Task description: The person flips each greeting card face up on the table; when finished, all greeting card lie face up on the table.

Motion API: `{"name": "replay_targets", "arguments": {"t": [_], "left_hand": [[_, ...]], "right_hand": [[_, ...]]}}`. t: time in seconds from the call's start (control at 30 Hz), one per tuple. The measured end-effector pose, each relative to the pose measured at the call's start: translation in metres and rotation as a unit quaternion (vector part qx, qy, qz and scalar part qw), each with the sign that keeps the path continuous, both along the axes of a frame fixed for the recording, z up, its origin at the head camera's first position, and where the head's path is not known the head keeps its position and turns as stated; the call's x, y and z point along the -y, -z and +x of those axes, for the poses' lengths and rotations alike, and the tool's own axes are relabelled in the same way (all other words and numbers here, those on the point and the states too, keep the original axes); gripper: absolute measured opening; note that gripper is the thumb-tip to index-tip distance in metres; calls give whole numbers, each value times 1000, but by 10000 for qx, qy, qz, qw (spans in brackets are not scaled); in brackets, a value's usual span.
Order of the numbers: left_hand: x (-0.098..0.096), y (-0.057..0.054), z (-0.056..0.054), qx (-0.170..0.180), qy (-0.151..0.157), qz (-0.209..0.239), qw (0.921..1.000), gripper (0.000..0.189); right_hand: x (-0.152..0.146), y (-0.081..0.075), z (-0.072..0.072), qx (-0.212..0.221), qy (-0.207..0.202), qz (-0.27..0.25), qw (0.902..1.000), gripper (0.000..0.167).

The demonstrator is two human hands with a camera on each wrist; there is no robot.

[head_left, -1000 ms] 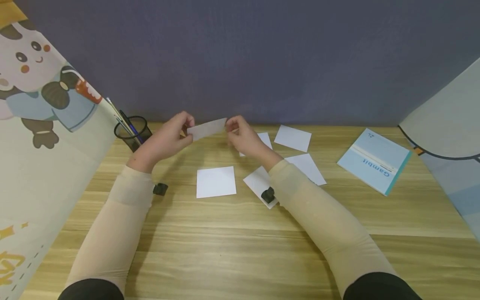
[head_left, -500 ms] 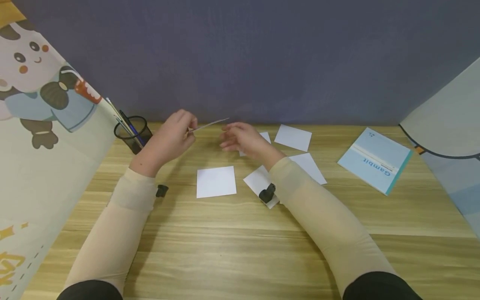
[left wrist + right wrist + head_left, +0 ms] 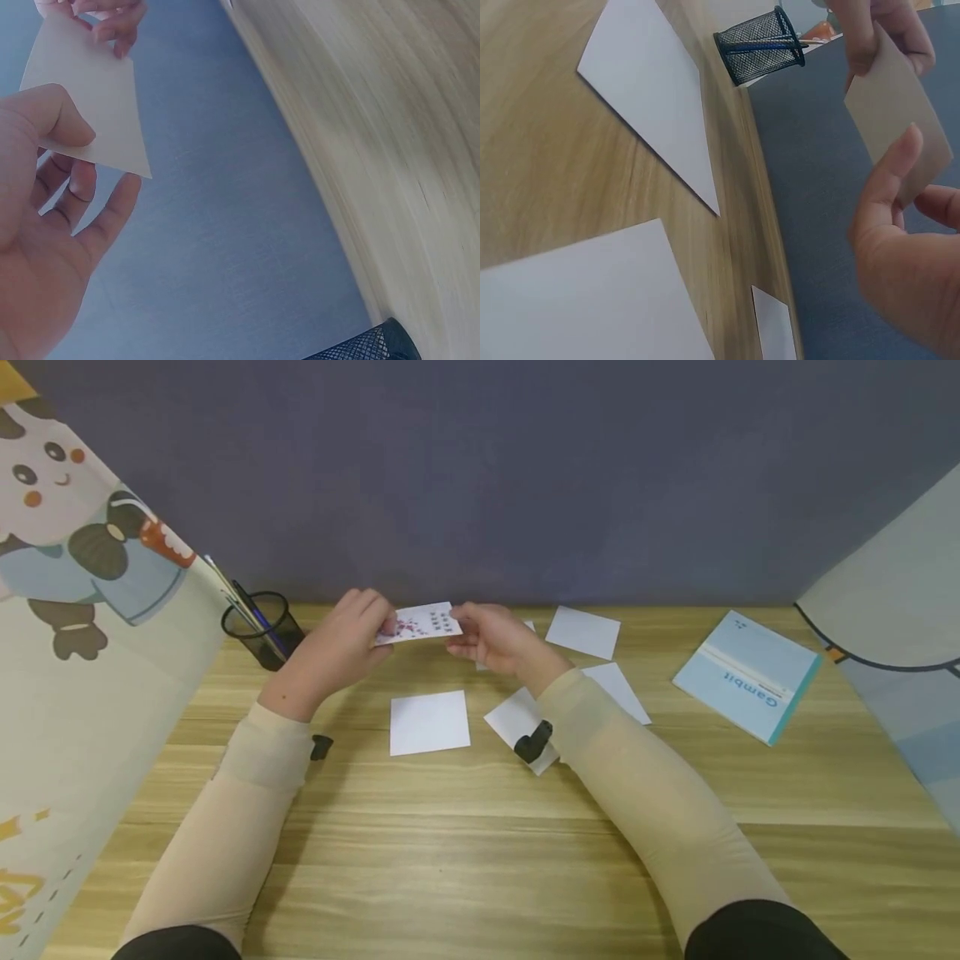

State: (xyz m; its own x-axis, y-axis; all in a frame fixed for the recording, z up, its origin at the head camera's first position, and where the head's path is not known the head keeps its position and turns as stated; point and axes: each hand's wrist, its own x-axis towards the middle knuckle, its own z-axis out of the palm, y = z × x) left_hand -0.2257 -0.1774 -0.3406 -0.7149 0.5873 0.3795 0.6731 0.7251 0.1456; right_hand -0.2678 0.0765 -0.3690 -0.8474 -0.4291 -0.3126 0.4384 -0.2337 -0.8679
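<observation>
Between my two hands, above the far part of the table, is a small white card (image 3: 422,622). Its upward side carries a reddish print and rows of dark characters, while the plain side of the card (image 3: 86,90) faces the left wrist camera. My left hand (image 3: 341,639) pinches one short end, thumb on the plain face and fingers behind. At the opposite end my right hand (image 3: 495,639) holds the card with the thumb laid on it (image 3: 896,169) and fingers on the other side. Below lies a blank white card (image 3: 430,723) on the wooden table (image 3: 450,843).
Several white cards (image 3: 585,632) lie right of the middle, one partly under the right sleeve (image 3: 637,777). A black mesh pen cup (image 3: 273,643) with pens stands at the back left. A blue "Gambit" booklet (image 3: 750,677) lies at the right. A dark partition (image 3: 495,477) closes off the back.
The card has tilted from its plain grey side, through edge-on, to its printed side. The right hand let go of its end midway and now holds it again.
</observation>
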Motion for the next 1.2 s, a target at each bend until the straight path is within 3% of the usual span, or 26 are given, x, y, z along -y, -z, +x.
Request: {"name": "replay_targets", "arguments": {"t": [0.23,0.4,0.67,0.77,0.87,0.93,1.0,1.2], "left_hand": [[3,3,0,-18,78,-69,9999,26],[6,5,1,186,-11,-199,9996,33],[5,6,1,107,105,-124,9998,39],[4,5,1,340,-5,-157,9993,51],[3,3,0,881,-232,0,9958,69],[2,1,-2,1339,-439,275,9896,79],[2,-1,-3,1818,-689,661,9787,87],[7,-4,-7,2933,-1468,1498,9328,99]], "right_hand": [[0,1,3,-274,-116,150,9994,44],[3,1,3,-281,-58,208,9994,44],[2,4,2,-291,7,224,9993,45],[2,5,1,-323,17,274,9991,45],[3,6,1,-359,24,372,9987,44],[4,7,1,-385,20,448,9983,44],[6,8,2,-411,3,527,9978,43],[9,10,4,-403,-15,653,9971,40]]}}
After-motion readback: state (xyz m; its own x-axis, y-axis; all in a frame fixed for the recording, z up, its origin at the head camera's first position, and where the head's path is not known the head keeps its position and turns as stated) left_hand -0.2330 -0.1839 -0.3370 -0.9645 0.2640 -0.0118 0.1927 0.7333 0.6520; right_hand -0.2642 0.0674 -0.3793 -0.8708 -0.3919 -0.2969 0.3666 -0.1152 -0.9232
